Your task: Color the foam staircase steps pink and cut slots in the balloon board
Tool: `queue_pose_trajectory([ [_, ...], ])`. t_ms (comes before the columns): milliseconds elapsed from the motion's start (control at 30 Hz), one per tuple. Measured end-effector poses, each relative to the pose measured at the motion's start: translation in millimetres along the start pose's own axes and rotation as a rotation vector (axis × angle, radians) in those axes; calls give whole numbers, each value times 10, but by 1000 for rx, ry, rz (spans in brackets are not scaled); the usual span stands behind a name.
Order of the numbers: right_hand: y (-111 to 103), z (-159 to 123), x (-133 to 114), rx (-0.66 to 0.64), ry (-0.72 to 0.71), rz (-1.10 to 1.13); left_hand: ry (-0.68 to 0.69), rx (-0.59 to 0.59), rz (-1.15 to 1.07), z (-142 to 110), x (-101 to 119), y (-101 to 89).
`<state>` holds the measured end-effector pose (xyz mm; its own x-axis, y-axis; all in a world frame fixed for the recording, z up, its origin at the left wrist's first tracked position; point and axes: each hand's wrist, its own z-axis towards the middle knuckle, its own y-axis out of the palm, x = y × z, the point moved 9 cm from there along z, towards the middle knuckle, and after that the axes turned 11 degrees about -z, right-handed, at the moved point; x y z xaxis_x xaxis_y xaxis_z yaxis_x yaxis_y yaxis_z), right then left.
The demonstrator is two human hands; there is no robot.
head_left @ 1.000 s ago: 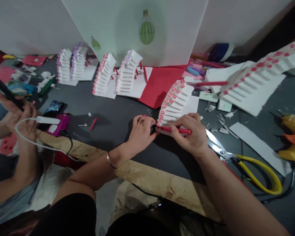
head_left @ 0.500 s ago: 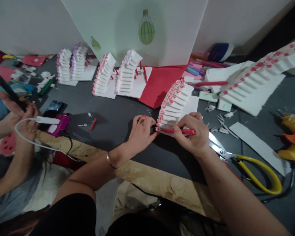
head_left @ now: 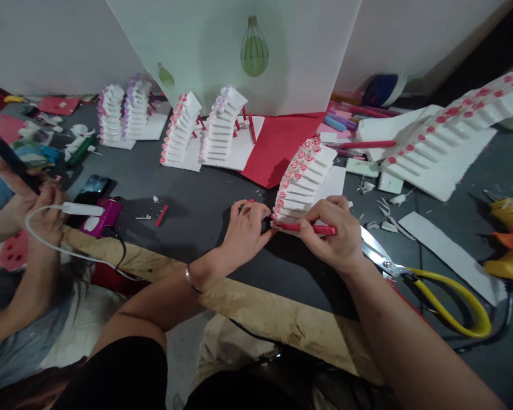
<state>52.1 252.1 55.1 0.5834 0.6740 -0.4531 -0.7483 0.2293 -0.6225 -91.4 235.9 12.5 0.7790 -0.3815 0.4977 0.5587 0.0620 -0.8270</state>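
Observation:
My right hand [head_left: 336, 233] is closed round a red felt-tip pen [head_left: 316, 228], held nearly level. Its tip meets the small flower at the lowest step of a white model staircase [head_left: 310, 181]. Red-marked flowers run up the staircase's left edge. Beside that bottom step, my left hand [head_left: 248, 230] lies with curled fingers, thumb and fingertips close to the model's base. A small red piece peeks out at its fingers; what it is stays hidden. Right of my right hand lie scissors with yellow handles [head_left: 453, 302].
More flowered model staircases [head_left: 220, 128] stand at the back, and a larger one [head_left: 444, 136] at the right. A yellow glue gun [head_left: 508, 233] and a white strip [head_left: 453, 256] lie right. Another person's hands [head_left: 38, 205] hold a dark phone at left, near a magenta power bank [head_left: 102, 219].
The pen tip drew back slightly to the right from the bottom flower, then came left onto it again. My left hand stayed in place. The other person's phone shifted slightly.

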Motion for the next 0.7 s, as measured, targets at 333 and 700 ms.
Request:
queue_pose_trajectory([
  [333,32,-8,4,0,13,5,4,-5,-5,8,13,-6],
  [700,40,-4,-16,-20,2,49,4,-12,3,3,6,-1],
])
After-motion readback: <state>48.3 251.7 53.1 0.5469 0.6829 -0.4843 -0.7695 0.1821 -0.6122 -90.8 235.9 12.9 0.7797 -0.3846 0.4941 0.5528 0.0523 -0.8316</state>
